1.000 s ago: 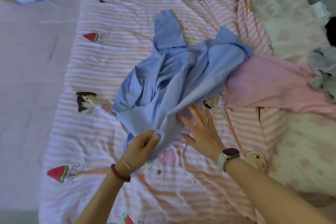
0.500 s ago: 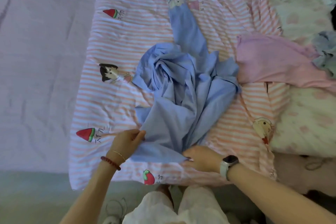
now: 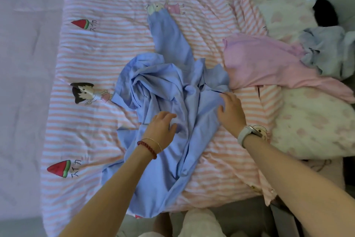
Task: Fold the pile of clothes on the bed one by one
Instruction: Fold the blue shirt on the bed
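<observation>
Striped pink-and-white bed cover (image 3: 119,60) with cartoon prints fills most of the frame; blue shirt (image 3: 169,106) lies crumpled at frame centre, its lower end draped over the near edge of the bed at bottom centre.

Pink garment (image 3: 269,63) sits centre right, touching the shirt's right edge; grey garment (image 3: 330,50) is on top of its far end at the right edge of frame. Both unfolded.

Orientation: shirt's long axis runs roughly bottom-to-top of frame, tilted slightly. One sleeve (image 3: 169,38) points to upper centre, laid out flat; body is bunched, collar area not identifiable.

Left hand (image 3: 161,131) rests on the shirt body, fingers loosely curved over the cloth; can't tell if it pinches any. Right hand (image 3: 230,111) lies on the shirt's right edge, fingers spread and relaxed, grasping nothing.

Step, as I read it: flatten before folding. Suggest:
- sweep both palms outward from the centre bunch
- find the second sleeve, pull it clear
- keep the right edge off the pink garment so they don't drag together
- pull the overhanging hem back onto the bed first
</observation>
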`<state>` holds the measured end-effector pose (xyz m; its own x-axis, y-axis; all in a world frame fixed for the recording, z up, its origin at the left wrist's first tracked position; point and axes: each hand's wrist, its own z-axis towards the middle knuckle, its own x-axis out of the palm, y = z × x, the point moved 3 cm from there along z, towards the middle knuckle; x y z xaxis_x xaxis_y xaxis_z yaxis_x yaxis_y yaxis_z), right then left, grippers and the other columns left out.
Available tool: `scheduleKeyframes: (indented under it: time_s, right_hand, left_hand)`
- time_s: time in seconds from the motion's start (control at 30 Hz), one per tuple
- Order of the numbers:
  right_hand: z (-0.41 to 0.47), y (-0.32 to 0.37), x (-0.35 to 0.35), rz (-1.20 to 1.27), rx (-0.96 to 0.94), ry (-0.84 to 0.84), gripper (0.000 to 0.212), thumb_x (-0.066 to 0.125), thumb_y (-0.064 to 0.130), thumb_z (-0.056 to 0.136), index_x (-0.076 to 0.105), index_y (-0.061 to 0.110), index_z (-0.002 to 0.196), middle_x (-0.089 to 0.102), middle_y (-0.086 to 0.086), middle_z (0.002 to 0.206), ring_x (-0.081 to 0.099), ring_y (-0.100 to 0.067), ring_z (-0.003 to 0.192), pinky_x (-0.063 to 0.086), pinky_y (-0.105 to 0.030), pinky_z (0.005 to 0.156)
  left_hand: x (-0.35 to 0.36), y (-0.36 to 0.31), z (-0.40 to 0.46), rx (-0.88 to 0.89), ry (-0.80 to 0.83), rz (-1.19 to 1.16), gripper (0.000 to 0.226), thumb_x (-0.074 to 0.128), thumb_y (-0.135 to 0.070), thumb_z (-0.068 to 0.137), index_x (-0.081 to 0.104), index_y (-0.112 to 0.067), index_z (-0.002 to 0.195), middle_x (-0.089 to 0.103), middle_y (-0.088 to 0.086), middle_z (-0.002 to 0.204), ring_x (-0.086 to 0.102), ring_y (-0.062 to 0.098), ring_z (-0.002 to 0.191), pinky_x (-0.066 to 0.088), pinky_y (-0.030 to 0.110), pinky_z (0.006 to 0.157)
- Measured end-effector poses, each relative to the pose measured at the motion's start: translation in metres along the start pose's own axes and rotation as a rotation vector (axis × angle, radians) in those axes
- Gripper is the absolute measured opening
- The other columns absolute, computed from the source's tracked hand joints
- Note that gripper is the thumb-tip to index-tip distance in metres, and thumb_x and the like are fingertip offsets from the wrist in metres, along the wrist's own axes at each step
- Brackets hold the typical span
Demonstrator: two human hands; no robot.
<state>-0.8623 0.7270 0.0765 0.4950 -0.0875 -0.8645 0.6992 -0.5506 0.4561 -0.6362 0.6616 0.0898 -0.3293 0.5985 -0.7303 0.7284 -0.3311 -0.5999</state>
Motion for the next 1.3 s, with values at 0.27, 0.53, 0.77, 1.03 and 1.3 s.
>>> scheduleKeyframes:
  time_s: [0.27, 0.53, 0.77, 1.03, 1.3]
  right_hand:
    - [0.014, 0.002, 0.006, -0.118, -0.215, 0.4, 0.023, 0.04, 0.026, 0.097, 0.055, 0.008, 0.092, 0.059, -0.014, 0.086, 0.056, -0.033, 0.083, 0.033, -0.033, 0.064]
    - [-0.108, -0.043, 0.014, -0.029, -0.486, 0.312, 0.022, 0.046, 0.035, 0.087, 0.066, 0.029, 0.093, 0.052, 0.007, 0.07, 0.051, -0.015, 0.055, 0.037, -0.025, 0.059]
    - [-0.122, -0.103, 0.003, -0.08, 0.039, 0.323, 0.035, 0.031, 0.03, 0.096, 0.047, 0.021, 0.066, 0.048, 0.005, 0.071, 0.044, -0.011, 0.068, 0.03, -0.034, 0.088]
    - [-0.129, -0.104, 0.023, 0.519, 0.779, -0.074, 0.018, 0.056, 0.026, 0.086, 0.049, 0.011, 0.085, 0.052, -0.007, 0.086, 0.051, -0.024, 0.081, 0.043, -0.035, 0.067]
    - [-0.13, -0.09, 0.055, 0.68, 0.933, 0.094, 0.038, 0.049, 0.007, 0.089, 0.042, 0.005, 0.126, 0.056, -0.013, 0.115, 0.058, -0.028, 0.099, 0.044, -0.031, 0.08]
  left_hand:
    - [0.004, -0.039, 0.04, 0.132, -0.089, 0.037, 0.036, 0.04, -0.022, 0.094, 0.062, -0.001, 0.113, 0.057, 0.017, 0.117, 0.054, 0.037, 0.107, 0.049, 0.043, 0.088]
    - [0.053, -0.084, 0.064, 0.464, 0.32, 0.548, 0.052, 0.02, -0.038, 0.093, 0.049, -0.021, 0.133, 0.042, 0.001, 0.143, 0.026, 0.03, 0.139, 0.031, 0.055, 0.105]
    - [0.082, -0.063, 0.041, 0.374, 0.608, 0.912, 0.032, 0.035, -0.026, 0.096, 0.055, -0.025, 0.121, 0.05, -0.006, 0.131, 0.045, 0.022, 0.12, 0.024, 0.043, 0.098]
    - [0.081, -0.105, 0.081, 0.727, 0.167, 0.768, 0.014, 0.065, -0.015, 0.067, 0.07, -0.015, 0.08, 0.068, 0.009, 0.092, 0.066, 0.03, 0.074, 0.05, 0.033, 0.049]
    - [0.138, -0.143, 0.143, 0.685, 0.55, 1.083, 0.069, 0.035, -0.015, 0.095, -0.008, -0.031, 0.148, -0.007, -0.004, 0.157, -0.012, 0.028, 0.143, 0.008, 0.05, 0.116]
